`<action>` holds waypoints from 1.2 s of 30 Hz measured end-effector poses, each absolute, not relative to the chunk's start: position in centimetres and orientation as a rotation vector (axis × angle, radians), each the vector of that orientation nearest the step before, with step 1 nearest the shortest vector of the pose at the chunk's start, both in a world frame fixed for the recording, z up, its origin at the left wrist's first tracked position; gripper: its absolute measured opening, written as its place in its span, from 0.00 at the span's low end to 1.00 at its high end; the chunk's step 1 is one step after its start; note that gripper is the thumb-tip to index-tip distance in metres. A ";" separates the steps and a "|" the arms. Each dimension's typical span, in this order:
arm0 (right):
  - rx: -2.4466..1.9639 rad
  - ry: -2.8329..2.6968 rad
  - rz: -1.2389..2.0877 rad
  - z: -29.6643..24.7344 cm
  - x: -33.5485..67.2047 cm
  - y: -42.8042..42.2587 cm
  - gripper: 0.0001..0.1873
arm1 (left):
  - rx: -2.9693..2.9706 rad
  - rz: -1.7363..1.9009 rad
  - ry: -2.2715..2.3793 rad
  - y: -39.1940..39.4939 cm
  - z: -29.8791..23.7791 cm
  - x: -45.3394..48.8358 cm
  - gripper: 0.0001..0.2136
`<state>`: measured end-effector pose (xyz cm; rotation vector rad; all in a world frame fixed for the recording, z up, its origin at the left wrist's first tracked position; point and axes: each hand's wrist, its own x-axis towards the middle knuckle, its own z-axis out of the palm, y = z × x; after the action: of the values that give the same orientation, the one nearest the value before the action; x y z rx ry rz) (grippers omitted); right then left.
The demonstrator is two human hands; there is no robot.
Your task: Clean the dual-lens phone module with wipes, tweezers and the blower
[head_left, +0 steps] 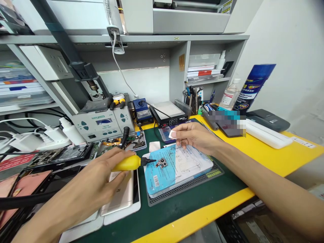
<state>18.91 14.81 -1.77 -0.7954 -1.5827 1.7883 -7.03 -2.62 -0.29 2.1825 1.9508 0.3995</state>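
Observation:
My left hand is closed around a yellow-handled tool with a narrow black tip. The tip points right, close beside a small phone camera module. That module lies on a flat blue-and-white package, which rests on a dark perforated pad. Above the package's far edge, my right hand pinches a small white piece between thumb and fingers; its exact kind is unclear. Another white square lies just beyond the package.
Left of the package are a gold phone back and a tray of circuit parts. A grey rework station stands behind. Farther right are a blue spray can, a clear bottle and a long white case.

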 end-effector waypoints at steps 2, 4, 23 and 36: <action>-0.794 -1.583 1.790 -1.7 18.9 14.8 0.12 | 2.182 0.395 1.953 -2.6 -0.3 -7.0 0.18; -0.795 -1.583 1.791 -1.7 18.9 14.7 0.12 | 2.184 0.385 1.960 -2.7 -0.3 -7.0 0.19; -0.819 -1.575 1.792 -1.4 18.8 14.6 0.11 | 2.247 0.420 1.949 -2.8 -0.5 -7.1 0.20; -0.828 -1.559 1.797 -1.2 18.8 14.5 0.10 | 2.251 0.417 1.956 -2.9 -0.2 -7.1 0.19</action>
<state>18.78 14.49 -1.18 -0.8282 -1.5591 1.7966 -7.07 -2.91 -0.21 2.2505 1.9565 0.4175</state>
